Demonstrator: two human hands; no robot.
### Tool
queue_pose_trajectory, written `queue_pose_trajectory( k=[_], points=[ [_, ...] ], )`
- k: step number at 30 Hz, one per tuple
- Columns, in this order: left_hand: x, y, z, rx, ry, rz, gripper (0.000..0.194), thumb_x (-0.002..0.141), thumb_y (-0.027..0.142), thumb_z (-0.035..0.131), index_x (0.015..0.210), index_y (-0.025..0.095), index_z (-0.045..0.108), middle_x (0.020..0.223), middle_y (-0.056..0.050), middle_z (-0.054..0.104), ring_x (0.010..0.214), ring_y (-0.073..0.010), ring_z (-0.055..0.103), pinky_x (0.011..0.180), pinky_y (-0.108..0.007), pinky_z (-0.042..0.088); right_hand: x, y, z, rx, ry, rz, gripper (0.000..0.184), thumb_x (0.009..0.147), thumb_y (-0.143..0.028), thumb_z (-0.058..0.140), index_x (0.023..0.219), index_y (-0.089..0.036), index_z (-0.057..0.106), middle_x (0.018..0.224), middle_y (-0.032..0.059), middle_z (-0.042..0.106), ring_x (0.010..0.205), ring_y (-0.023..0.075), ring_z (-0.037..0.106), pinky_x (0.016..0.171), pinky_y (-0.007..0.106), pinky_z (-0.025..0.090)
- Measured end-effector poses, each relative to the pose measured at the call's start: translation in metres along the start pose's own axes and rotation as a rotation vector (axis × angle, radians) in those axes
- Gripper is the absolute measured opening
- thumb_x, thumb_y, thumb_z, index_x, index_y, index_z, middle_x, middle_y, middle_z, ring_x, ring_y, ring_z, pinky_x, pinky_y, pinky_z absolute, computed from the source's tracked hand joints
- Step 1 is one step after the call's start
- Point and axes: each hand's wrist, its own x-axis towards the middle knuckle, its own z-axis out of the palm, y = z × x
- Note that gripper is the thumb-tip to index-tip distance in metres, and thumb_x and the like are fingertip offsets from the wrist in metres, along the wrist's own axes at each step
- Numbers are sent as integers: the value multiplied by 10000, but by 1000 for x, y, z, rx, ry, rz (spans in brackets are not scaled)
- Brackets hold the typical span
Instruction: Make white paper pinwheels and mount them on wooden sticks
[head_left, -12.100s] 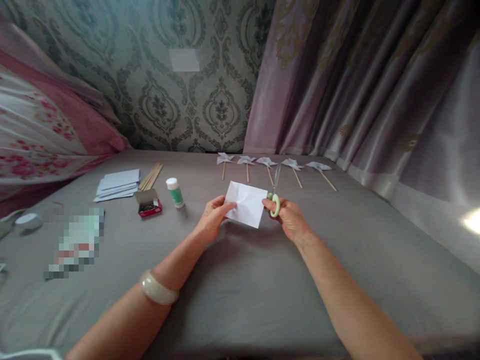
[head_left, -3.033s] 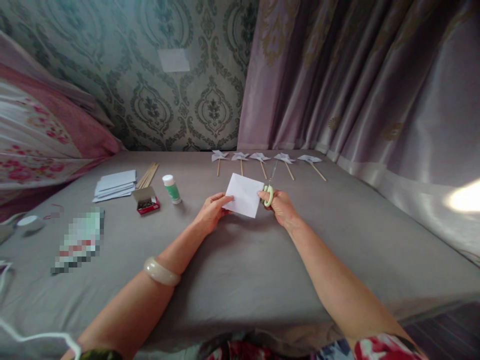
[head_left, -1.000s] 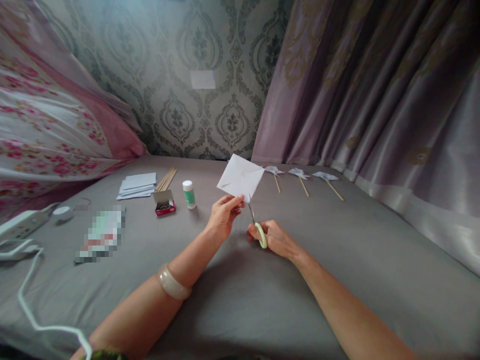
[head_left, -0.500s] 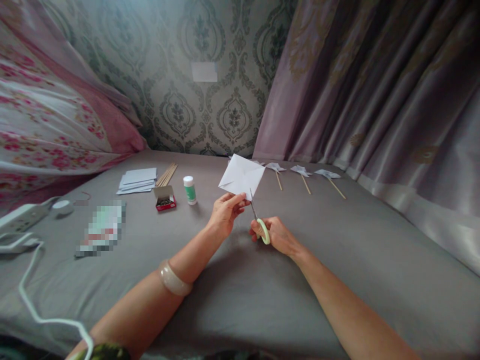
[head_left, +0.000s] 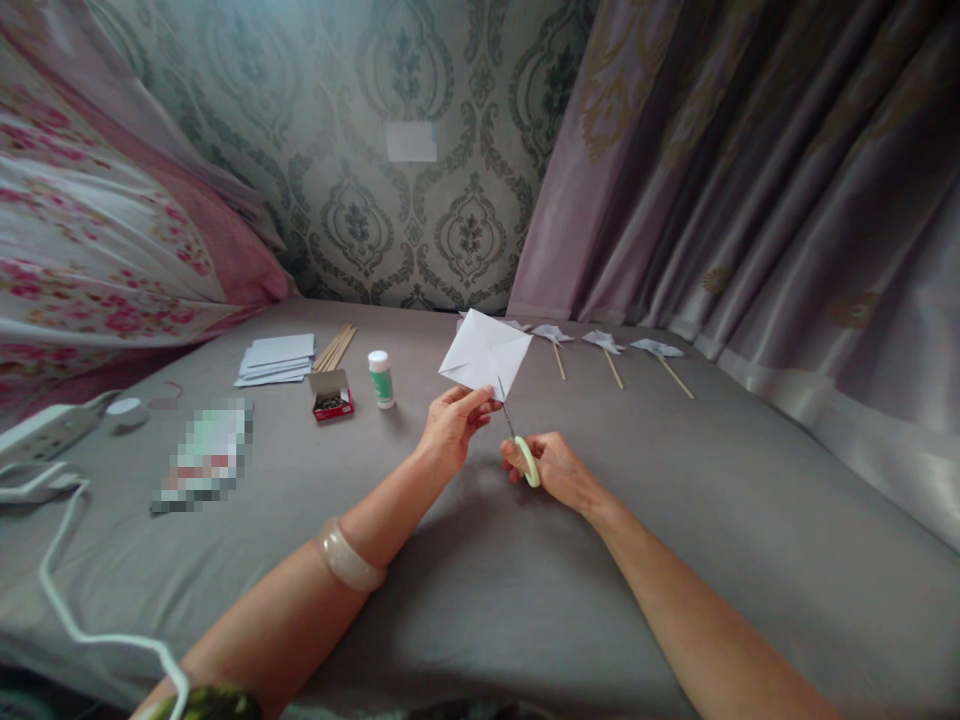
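Observation:
My left hand pinches the near corner of a square of white paper, held up above the grey cloth. Creases run across the paper, and a slit shows near its left corner. In my right hand is a pair of scissors with pale green handles. Their blades lie at the paper's near corner, just right of my left fingertips. How far apart the blades stand is too small to tell. Behind the paper, part of another white paper shape is mostly hidden.
Paper pinwheels on sticks lie at the back right. Toward the left are a stack of white paper, wooden sticks, a small open box, a glue stick, a blurred packet and a power strip.
The hands, paper and scissors hold almost the same pose. The whole view has shifted very slightly, and the scissor blades have barely moved at the paper's corner.

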Motion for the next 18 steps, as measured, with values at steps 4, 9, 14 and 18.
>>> queue_pose_trajectory(
  k=[4, 9, 14, 18],
  points=[
    [0, -1, 0, -3, 6, -1, 307, 480, 245, 847, 629, 140, 599, 590, -9, 627, 637, -126, 632, 556, -208, 396, 0, 0, 0, -15, 8, 3, 627, 604, -774, 589, 529, -151, 593, 501, 18, 558, 471, 97, 423, 488, 253, 303],
    [1, -2, 0, -7, 3, 6, 329, 465, 257, 857, 613, 136, 590, 569, 0, 612, 628, -116, 632, 545, -188, 403, -1, -4, 1, -19, 23, 23, 644, 567, -794, 588, 515, -153, 574, 502, 20, 564, 466, 91, 420, 486, 246, 311],
    [0, -1, 0, -12, 0, 8, 325, 465, 260, 859, 632, 134, 610, 566, 9, 600, 629, -115, 633, 545, -187, 406, 0, -2, 0, -25, 18, 28, 612, 584, -758, 613, 514, -151, 572, 502, 14, 560, 464, 85, 419, 487, 238, 318],
    [-1, 0, 1, -11, 9, 6, 324, 465, 261, 859, 622, 137, 604, 568, 7, 601, 623, -110, 622, 546, -190, 398, 2, 3, 0, -34, 29, 13, 590, 613, -732, 619, 507, -153, 574, 508, 19, 565, 469, 88, 425, 491, 240, 318]
  ],
)
